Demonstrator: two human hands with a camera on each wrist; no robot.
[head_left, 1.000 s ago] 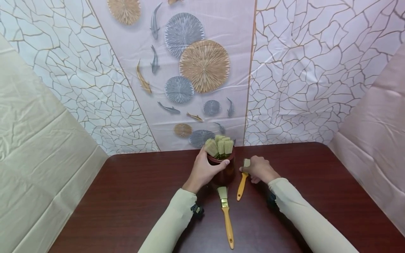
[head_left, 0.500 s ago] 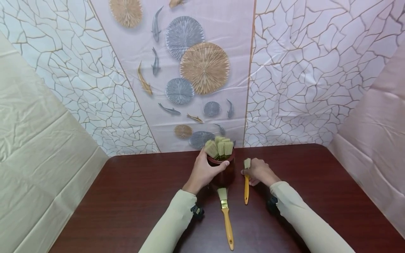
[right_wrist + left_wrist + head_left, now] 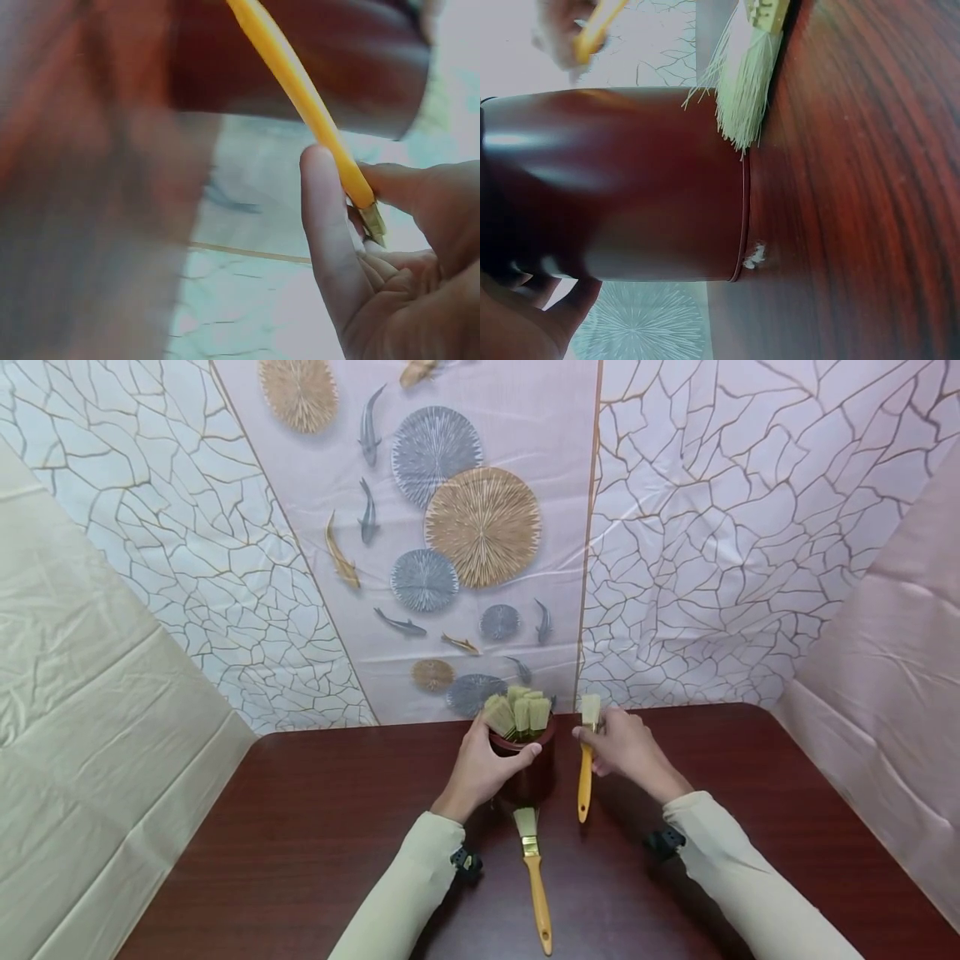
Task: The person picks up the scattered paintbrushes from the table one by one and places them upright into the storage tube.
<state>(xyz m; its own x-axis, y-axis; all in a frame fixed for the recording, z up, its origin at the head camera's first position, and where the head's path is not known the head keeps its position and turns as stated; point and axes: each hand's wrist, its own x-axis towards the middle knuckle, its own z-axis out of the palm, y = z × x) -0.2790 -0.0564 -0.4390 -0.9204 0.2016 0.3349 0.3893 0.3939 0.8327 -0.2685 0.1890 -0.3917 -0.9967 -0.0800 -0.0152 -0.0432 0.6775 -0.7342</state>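
Observation:
A dark red-brown pot (image 3: 528, 775) stands near the back of the table with several pale-bristled brushes (image 3: 517, 713) standing in it. My left hand (image 3: 483, 764) grips the pot (image 3: 630, 187) at its left side, thumb on the rim. My right hand (image 3: 626, 747) holds a yellow-handled paintbrush (image 3: 585, 760) just right of the pot, lifted off the table, bristles up and handle hanging down. In the right wrist view the fingers (image 3: 330, 225) pinch the brush (image 3: 300, 97) near its metal ferrule. A second yellow-handled brush (image 3: 534, 868) lies on the table in front of the pot, its bristles (image 3: 742, 97) touching the pot's base.
The dark wooden table (image 3: 300, 843) is bounded at the back by a patterned sheet wall (image 3: 465, 527) and by plain sheets at left (image 3: 90, 693) and right (image 3: 885, 635).
My right hand has lifted its brush off the table and turned it upright beside the pot. The left hand, the pot and the lying brush stay put.

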